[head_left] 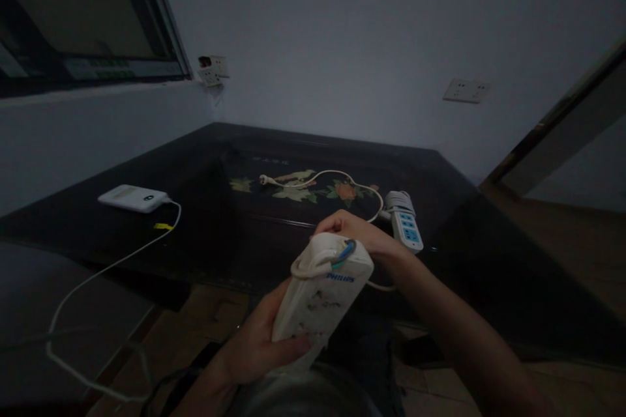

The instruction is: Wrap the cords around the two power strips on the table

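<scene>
A white power strip (337,309) marked PHILIPS is held tilted over the dark table's near edge. My left hand (257,345) is wrapped round its lower part, the thumb lying across the socket face. At the strip's upper end, a white cord (313,270) loops out with blue and green wires (346,254) showing. My right hand (355,231) is behind that end with its fingers curled; the strip partly hides them, and what they grip cannot be made out. A stretch of white cable (381,287) shows below my right wrist.
On the dark table (205,234) lies a second power strip (408,234) with blue sockets and a wound cord. A white cable with a plug (265,180) curves across the flower pattern. At left, a white device (132,198) trails a cable. Wall sockets (466,90) sit behind.
</scene>
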A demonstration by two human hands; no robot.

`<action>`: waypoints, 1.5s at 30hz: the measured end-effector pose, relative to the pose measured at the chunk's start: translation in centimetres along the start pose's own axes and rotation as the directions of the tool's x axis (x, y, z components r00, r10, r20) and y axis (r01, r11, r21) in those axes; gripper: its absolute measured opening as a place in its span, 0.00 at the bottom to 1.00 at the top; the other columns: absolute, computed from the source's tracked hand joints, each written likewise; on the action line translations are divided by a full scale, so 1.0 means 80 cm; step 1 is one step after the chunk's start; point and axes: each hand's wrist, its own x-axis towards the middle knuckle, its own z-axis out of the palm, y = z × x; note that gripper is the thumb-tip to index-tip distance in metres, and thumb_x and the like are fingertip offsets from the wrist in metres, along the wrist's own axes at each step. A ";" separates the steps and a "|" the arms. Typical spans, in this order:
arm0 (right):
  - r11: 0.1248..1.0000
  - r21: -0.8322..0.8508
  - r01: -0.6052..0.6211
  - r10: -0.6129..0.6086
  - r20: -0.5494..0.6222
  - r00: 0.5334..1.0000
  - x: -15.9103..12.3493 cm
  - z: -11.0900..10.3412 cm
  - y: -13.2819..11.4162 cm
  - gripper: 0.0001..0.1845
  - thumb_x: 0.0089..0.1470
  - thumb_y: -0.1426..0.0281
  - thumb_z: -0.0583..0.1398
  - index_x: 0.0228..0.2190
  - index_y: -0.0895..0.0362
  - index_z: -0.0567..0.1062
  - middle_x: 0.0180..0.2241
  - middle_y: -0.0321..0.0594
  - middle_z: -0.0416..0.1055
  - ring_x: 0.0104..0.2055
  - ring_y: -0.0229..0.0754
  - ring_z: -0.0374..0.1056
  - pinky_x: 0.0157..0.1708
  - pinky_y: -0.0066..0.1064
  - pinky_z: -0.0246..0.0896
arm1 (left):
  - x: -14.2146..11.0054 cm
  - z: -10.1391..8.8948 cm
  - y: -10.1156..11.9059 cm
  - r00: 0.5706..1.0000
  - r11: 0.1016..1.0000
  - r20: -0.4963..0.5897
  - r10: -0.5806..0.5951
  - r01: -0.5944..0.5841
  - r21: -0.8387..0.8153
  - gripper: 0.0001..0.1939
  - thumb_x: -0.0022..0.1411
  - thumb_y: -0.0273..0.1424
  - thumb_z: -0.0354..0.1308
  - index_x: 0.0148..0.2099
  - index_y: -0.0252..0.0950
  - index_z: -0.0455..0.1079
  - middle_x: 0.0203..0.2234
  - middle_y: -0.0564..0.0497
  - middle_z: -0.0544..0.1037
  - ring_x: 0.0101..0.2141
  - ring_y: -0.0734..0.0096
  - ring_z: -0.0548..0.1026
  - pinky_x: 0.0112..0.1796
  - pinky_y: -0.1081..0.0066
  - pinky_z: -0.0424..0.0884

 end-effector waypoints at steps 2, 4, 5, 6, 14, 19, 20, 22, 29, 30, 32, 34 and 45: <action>0.998 -0.029 0.051 -0.053 -0.074 0.996 -0.008 -0.002 -0.002 0.12 0.43 0.63 0.65 0.21 0.60 0.77 0.21 0.34 0.70 0.24 0.33 0.62 0.23 0.24 0.55 | 0.001 0.000 -0.004 1.000 0.999 -0.017 0.015 -0.016 -0.039 0.32 0.52 0.40 0.64 0.59 0.39 0.63 0.48 0.41 0.74 0.50 0.49 0.69 0.46 0.59 0.69; 0.994 -0.075 0.083 -0.092 -0.126 0.988 -0.015 -0.004 -0.004 0.12 0.44 0.63 0.64 0.21 0.60 0.76 0.21 0.34 0.69 0.24 0.33 0.61 0.23 0.24 0.54 | 0.002 0.002 -0.009 0.999 0.995 -0.021 0.027 -0.029 -0.095 0.32 0.53 0.39 0.64 0.58 0.39 0.63 0.47 0.41 0.75 0.47 0.51 0.72 0.42 0.61 0.71; 0.991 -0.098 0.092 -0.105 -0.144 0.984 -0.018 -0.004 -0.005 0.12 0.45 0.63 0.63 0.21 0.60 0.76 0.21 0.35 0.69 0.24 0.34 0.61 0.23 0.24 0.54 | 0.002 0.002 -0.012 0.999 0.991 -0.020 0.030 -0.032 -0.129 0.31 0.53 0.39 0.64 0.58 0.39 0.63 0.45 0.41 0.75 0.43 0.54 0.74 0.39 0.62 0.72; 0.988 -0.119 0.096 -0.115 -0.159 0.981 -0.020 -0.005 -0.006 0.12 0.46 0.63 0.63 0.22 0.60 0.76 0.21 0.35 0.70 0.25 0.34 0.62 0.23 0.25 0.55 | 0.003 0.003 -0.014 0.999 0.986 -0.019 0.032 -0.034 -0.165 0.31 0.53 0.38 0.64 0.58 0.38 0.63 0.42 0.41 0.76 0.39 0.57 0.76 0.36 0.64 0.73; 0.975 -0.185 0.124 -0.169 -0.249 0.954 -0.025 -0.004 0.000 0.10 0.47 0.66 0.61 0.20 0.59 0.75 0.22 0.36 0.68 0.26 0.35 0.60 0.25 0.26 0.54 | 0.003 0.012 -0.014 0.995 0.953 -0.100 -0.014 -0.017 -0.303 0.29 0.52 0.37 0.66 0.54 0.36 0.63 0.35 0.44 0.77 0.30 0.65 0.76 0.30 0.70 0.72; 0.976 -0.187 0.113 -0.158 -0.245 0.957 -0.025 -0.003 0.004 0.11 0.46 0.66 0.61 0.19 0.59 0.74 0.22 0.35 0.67 0.26 0.35 0.59 0.25 0.26 0.53 | 0.004 0.011 -0.014 0.997 0.952 -0.073 -0.002 -0.021 -0.304 0.28 0.52 0.37 0.65 0.53 0.35 0.63 0.35 0.43 0.77 0.30 0.65 0.76 0.30 0.70 0.72; 0.976 -0.190 0.107 -0.154 -0.249 0.956 -0.026 -0.004 0.004 0.11 0.46 0.65 0.61 0.19 0.59 0.74 0.21 0.35 0.67 0.25 0.35 0.59 0.25 0.26 0.53 | 0.004 0.010 -0.014 0.998 0.954 -0.068 -0.005 -0.016 -0.300 0.28 0.52 0.37 0.65 0.53 0.35 0.63 0.35 0.43 0.77 0.31 0.65 0.76 0.30 0.70 0.72; 0.976 -0.197 0.097 -0.146 -0.252 0.957 -0.029 -0.004 0.004 0.12 0.46 0.65 0.61 0.19 0.59 0.74 0.21 0.35 0.66 0.25 0.35 0.59 0.25 0.26 0.53 | 0.005 0.009 -0.015 0.999 0.957 -0.046 -0.010 -0.004 -0.289 0.27 0.52 0.37 0.65 0.53 0.35 0.64 0.35 0.43 0.77 0.30 0.65 0.76 0.30 0.70 0.72; 0.939 -0.330 0.094 -0.205 -0.320 0.925 -0.037 -0.001 0.002 0.15 0.51 0.61 0.58 0.24 0.59 0.76 0.23 0.37 0.71 0.27 0.38 0.64 0.30 0.29 0.56 | 0.010 0.015 -0.010 0.991 0.903 -0.134 -0.019 -0.041 -0.428 0.24 0.52 0.38 0.65 0.49 0.36 0.64 0.35 0.45 0.77 0.29 0.67 0.76 0.28 0.71 0.73; 0.927 -0.366 0.086 -0.220 -0.342 0.914 -0.038 0.000 0.000 0.15 0.52 0.61 0.58 0.24 0.59 0.76 0.23 0.37 0.72 0.28 0.38 0.64 0.30 0.29 0.56 | 0.011 0.015 -0.010 0.990 0.893 -0.138 -0.018 -0.047 -0.447 0.23 0.52 0.38 0.65 0.48 0.36 0.65 0.34 0.46 0.77 0.29 0.67 0.76 0.28 0.71 0.74; 0.900 -0.431 0.072 -0.253 -0.380 0.890 -0.040 0.002 -0.004 0.14 0.53 0.62 0.57 0.24 0.58 0.76 0.24 0.37 0.73 0.29 0.39 0.66 0.30 0.29 0.56 | 0.014 0.015 -0.010 0.991 0.880 -0.134 -0.012 -0.053 -0.471 0.23 0.52 0.37 0.65 0.48 0.36 0.65 0.34 0.47 0.77 0.28 0.68 0.76 0.27 0.71 0.74; 0.866 -0.496 0.058 -0.296 -0.416 0.860 -0.042 0.003 -0.009 0.14 0.54 0.63 0.57 0.25 0.58 0.76 0.24 0.38 0.73 0.29 0.40 0.66 0.29 0.29 0.56 | 0.016 0.012 -0.013 0.992 0.865 -0.128 0.001 -0.065 -0.497 0.21 0.53 0.37 0.65 0.47 0.35 0.66 0.34 0.47 0.76 0.28 0.69 0.75 0.26 0.71 0.74; 0.735 -0.677 -0.039 -0.426 -0.505 0.751 -0.054 0.014 -0.022 0.13 0.56 0.64 0.57 0.28 0.57 0.78 0.27 0.39 0.77 0.30 0.41 0.70 0.29 0.29 0.56 | 0.024 -0.007 -0.024 0.988 0.864 -0.151 -0.012 -0.066 -0.499 0.18 0.55 0.38 0.61 0.44 0.31 0.69 0.32 0.45 0.75 0.26 0.70 0.73 0.25 0.72 0.71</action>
